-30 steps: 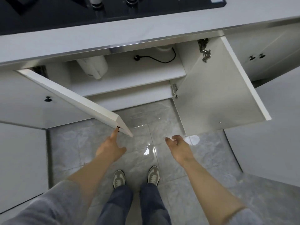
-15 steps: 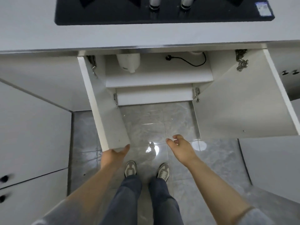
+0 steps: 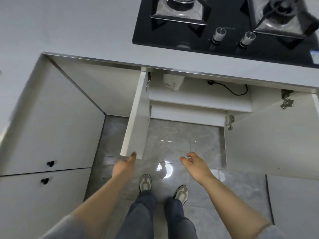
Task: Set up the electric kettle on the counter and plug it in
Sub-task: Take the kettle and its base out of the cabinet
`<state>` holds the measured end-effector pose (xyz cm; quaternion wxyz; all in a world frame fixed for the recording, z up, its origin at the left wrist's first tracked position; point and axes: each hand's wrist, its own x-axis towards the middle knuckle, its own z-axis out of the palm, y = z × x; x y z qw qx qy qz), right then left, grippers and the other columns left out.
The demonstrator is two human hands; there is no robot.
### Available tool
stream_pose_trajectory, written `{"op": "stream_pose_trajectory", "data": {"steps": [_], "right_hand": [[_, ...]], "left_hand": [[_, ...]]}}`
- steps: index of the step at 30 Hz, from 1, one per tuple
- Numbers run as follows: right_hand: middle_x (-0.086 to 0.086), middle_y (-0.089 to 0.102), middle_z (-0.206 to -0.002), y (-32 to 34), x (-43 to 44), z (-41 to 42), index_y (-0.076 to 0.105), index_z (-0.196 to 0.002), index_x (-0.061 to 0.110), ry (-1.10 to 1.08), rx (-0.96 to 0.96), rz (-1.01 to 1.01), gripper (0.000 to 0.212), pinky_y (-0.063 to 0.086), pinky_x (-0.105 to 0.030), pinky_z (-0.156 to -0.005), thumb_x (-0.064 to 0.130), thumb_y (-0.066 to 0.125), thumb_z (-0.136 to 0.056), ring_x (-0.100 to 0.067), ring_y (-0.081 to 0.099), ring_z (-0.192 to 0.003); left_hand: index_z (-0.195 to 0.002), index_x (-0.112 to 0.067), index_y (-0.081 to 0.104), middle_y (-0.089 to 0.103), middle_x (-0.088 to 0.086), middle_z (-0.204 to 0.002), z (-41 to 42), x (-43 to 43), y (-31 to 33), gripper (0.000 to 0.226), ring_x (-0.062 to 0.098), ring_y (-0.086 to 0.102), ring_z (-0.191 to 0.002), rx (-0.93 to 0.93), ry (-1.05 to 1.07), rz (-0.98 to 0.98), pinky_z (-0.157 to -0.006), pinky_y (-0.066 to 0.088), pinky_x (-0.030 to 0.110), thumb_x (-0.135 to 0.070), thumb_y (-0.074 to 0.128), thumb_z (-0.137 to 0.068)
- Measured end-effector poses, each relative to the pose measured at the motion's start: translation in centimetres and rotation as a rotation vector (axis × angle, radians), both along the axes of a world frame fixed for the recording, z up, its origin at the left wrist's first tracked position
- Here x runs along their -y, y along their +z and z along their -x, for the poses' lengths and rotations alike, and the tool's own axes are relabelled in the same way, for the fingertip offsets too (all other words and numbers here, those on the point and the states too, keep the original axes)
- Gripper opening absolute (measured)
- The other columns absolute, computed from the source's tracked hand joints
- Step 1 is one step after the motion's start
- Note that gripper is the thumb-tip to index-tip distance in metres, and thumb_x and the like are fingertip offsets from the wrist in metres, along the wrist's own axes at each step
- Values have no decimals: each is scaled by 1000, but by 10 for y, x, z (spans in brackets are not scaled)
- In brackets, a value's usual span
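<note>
A white electric kettle [image 3: 173,82] stands on the upper shelf inside the open cabinet under the counter [image 3: 77,28], half hidden by the counter edge. A black cord with its plug [image 3: 226,87] lies on the same shelf to the kettle's right. My left hand [image 3: 123,167] holds the outer corner of the left cabinet door [image 3: 133,118], thumb up against it, with the fingers hidden. My right hand [image 3: 195,165] hangs in front of the cabinet opening, fingers loosely apart, holding nothing.
A black gas hob [image 3: 224,23] with two knobs is set into the counter above the cabinet. The right cabinet door [image 3: 276,135] stands wide open. White drawer fronts with black knobs [image 3: 50,163] run along the left. My feet are on the grey tiled floor [image 3: 181,144].
The left door has swung from half open to fully open with my left hand on its corner. The view has shifted left and up onto the counter. My right hand has stayed still.
</note>
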<state>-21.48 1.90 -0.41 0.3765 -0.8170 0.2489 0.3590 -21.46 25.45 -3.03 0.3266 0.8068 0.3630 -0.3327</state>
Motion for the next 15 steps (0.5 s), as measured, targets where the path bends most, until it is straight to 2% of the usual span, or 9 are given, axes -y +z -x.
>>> {"op": "stream_pose_trajectory", "data": {"steps": [1, 3, 5, 7, 9, 15], "right_hand": [[-11, 52, -139, 6, -4, -2, 43, -138, 14, 9, 7, 7, 57, 37, -31, -103, 44, 50, -90, -23, 49, -126], [-11, 53, -138, 17, -8, -3, 43, -138, 13, 16, 19, 16, 56, 36, -30, -102, 43, 51, -91, -23, 49, -126], [-12, 52, -138, 29, -12, -5, 43, -138, 13, 22, 35, 17, 55, 36, -30, -102, 42, 50, -91, -23, 49, -126], [-11, 52, -139, 40, -13, -5, 43, -138, 14, 27, 44, 22, 54, 37, -31, -102, 42, 49, -91, -23, 50, -125], [-11, 53, -138, 51, -14, -5, 43, -137, 15, 24, 64, 31, 54, 38, -31, -102, 42, 49, -91, -24, 51, -123], [-11, 55, -133, 73, -8, 1, 45, -136, 14, -7, 108, 39, 53, 41, -33, -101, 41, 52, -91, -24, 54, -119]], "left_hand": [[-88, -3, 67, 68, 20, -96, 0, 2, 5, 61, 34, 64, -95, -3, -22, 37, -75, 44, 32, -56, 36, -93], [-67, -8, 57, 62, 12, -75, 0, 8, 18, 52, 30, 62, -78, 24, -88, 76, -63, 41, 30, -50, 40, -93], [-61, -9, 49, 52, 5, -61, -3, 13, 34, 46, 23, 50, -62, 68, -125, 105, -54, 34, 29, -42, 43, -92], [-63, -9, 46, 47, 6, -61, -6, 17, 46, 36, 20, 43, -59, 114, -124, 146, -51, 31, 28, -33, 47, -90], [-68, -11, 49, 50, 8, -68, -10, 19, 57, 28, 22, 44, -64, 157, -120, 181, -51, 31, 28, -30, 49, -88], [-68, -14, 50, 51, 6, -67, -22, 29, 85, 24, 19, 46, -62, 245, -157, 273, -58, 37, 28, -30, 50, -86]]}}
